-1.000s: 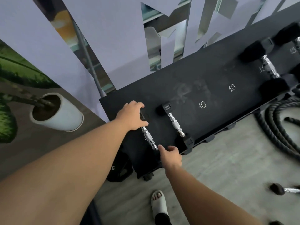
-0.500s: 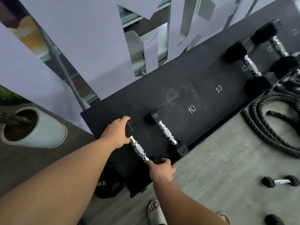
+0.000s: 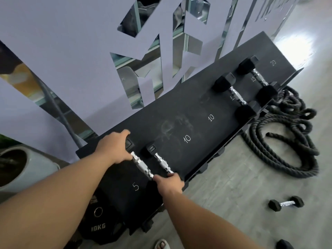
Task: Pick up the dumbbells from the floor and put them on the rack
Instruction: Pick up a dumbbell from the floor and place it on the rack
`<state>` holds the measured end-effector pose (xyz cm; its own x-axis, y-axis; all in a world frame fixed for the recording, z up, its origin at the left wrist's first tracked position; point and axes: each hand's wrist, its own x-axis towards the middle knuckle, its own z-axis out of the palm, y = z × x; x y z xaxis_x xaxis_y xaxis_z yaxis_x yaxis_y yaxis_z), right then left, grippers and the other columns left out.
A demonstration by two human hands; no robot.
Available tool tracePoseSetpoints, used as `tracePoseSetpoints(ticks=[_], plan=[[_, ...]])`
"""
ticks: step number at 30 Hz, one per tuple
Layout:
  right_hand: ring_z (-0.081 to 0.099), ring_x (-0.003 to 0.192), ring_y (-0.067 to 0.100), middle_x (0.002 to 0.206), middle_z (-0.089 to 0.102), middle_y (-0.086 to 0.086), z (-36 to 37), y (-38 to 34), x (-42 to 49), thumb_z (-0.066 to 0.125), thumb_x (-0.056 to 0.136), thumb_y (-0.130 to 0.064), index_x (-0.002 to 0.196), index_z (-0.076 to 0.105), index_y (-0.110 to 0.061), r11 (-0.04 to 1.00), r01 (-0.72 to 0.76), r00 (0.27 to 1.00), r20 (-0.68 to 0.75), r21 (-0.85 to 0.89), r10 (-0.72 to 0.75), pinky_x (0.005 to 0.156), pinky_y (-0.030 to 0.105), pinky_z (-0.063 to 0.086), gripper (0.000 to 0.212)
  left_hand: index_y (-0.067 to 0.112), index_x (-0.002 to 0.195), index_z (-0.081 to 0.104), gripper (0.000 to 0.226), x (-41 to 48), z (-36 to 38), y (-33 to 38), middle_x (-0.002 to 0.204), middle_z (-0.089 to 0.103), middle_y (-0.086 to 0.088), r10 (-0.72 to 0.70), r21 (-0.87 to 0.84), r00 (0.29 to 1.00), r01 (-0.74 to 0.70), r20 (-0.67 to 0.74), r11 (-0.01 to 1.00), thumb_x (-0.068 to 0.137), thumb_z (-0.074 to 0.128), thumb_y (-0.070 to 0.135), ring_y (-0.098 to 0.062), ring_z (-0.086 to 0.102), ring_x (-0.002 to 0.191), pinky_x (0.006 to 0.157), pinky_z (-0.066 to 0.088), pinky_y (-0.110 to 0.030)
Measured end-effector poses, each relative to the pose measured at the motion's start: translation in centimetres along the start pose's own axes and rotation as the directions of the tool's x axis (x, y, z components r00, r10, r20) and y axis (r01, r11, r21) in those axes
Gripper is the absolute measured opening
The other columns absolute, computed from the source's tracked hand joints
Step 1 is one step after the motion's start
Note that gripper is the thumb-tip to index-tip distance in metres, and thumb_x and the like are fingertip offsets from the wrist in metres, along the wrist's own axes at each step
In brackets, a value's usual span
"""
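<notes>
The black rack [image 3: 197, 112] slants across the view, marked 5, 10, 10, 15 and 20. Two small dumbbells lie side by side at its near left end. My left hand [image 3: 114, 150] covers the far head of the left small dumbbell [image 3: 142, 166]. My right hand [image 3: 169, 182] rests on the near heads, by the right small dumbbell [image 3: 161, 161]. Two larger dumbbells [image 3: 237, 95] [image 3: 258, 78] sit at the rack's far right. Another small dumbbell [image 3: 286, 203] lies on the floor to the right, and a dark dumbbell head [image 3: 283, 246] shows at the bottom edge.
A coiled black battle rope [image 3: 280, 141] lies on the floor beside the rack. A 10KG weight plate [image 3: 100, 225] leans under the rack's near end. A white plant pot [image 3: 21, 169] stands at the left. My sandalled foot [image 3: 162, 244] shows below. A lilac patterned panel [image 3: 71, 51] backs the rack.
The view has swung left and down, so the rack's far end and the rope show more. Both hands stay on the left small dumbbell's ends; the pot has slid towards the left edge.
</notes>
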<state>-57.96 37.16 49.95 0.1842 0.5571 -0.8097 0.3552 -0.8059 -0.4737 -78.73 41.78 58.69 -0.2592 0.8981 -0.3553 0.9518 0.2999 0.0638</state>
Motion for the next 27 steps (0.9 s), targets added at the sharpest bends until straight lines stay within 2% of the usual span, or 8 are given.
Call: tracePoseSetpoints(ticks=[2,5,12,17,23,27], plan=[[0.054,0.126,0.035,0.14,0.045,0.008,-1.9,-2.2,0.9,0.081,0.069,-0.047,0.131,0.06,-0.026,0.999,0.023,1.0,-0.011,0.024,-0.022,0.109,0.045,0.048,0.07,0.028,0.148,0.041,0.095,1.4,-2.2,2.3,0.106,0.065,-0.005,0.019,-0.017,1.0,-0.02,-0.024,1.0,0.065,0.085,0.043,-0.028,0.063,0.088,0.072,0.057,-0.041],[0.055,0.123,0.036,0.139,0.044,0.009,-4.7,-5.0,3.5,0.082,0.067,-0.05,0.131,0.059,-0.026,0.997,0.033,0.999,-0.02,0.075,-0.032,0.108,0.048,0.049,0.073,0.027,0.151,0.04,0.097,4.5,-4.2,6.3,0.123,0.064,-0.01,0.047,-0.032,0.998,-0.049,-0.048,0.998,0.066,0.086,0.039,-0.035,0.064,0.102,0.081,0.057,-0.045],[0.055,0.111,0.034,0.14,0.04,0.011,-10.6,-8.0,12.8,0.081,0.068,-0.051,0.134,0.057,-0.026,0.998,-0.037,0.999,-0.025,0.056,0.039,0.105,0.047,0.052,0.075,0.026,0.146,0.043,0.094,12.6,-3.6,15.9,0.119,0.067,-0.011,0.13,0.053,0.989,-0.126,-0.064,0.991,0.064,0.088,0.041,-0.037,0.066,0.101,0.071,0.055,-0.041],[0.053,0.102,0.035,0.142,0.039,0.015,-13.4,-8.7,18.0,0.079,0.074,-0.047,0.139,0.054,-0.022,0.996,-0.082,0.996,-0.018,-0.02,0.082,0.1,0.05,0.056,0.074,0.026,0.144,0.046,0.092,17.2,-0.8,19.9,0.112,0.069,-0.008,0.116,0.047,0.993,-0.115,-0.018,0.992,0.063,0.088,0.042,-0.036,0.067,0.098,0.069,0.051,-0.038],[0.056,0.122,0.047,0.15,0.031,0.021,-15.2,-9.3,21.2,0.07,0.089,-0.039,0.147,0.046,-0.018,0.972,-0.082,0.997,-0.018,-0.221,0.08,0.106,0.052,0.05,0.066,0.028,0.144,0.044,0.091,19.4,2.2,21.8,0.112,0.068,-0.007,0.051,0.003,0.998,-0.051,0.023,0.999,0.064,0.088,0.042,-0.034,0.067,0.099,0.067,0.05,-0.037],[0.044,0.133,0.042,0.151,0.035,0.014,-15.3,-9.3,21.6,0.063,0.095,-0.032,0.148,0.048,-0.026,0.927,-0.016,1.0,0.009,-0.374,0.02,0.11,0.041,0.045,0.055,0.028,0.144,0.042,0.089,19.7,4.2,22.1,0.112,0.069,-0.006,0.026,-0.014,0.998,-0.025,0.061,1.0,0.069,0.089,0.039,-0.032,0.068,0.098,0.071,0.057,-0.04]])
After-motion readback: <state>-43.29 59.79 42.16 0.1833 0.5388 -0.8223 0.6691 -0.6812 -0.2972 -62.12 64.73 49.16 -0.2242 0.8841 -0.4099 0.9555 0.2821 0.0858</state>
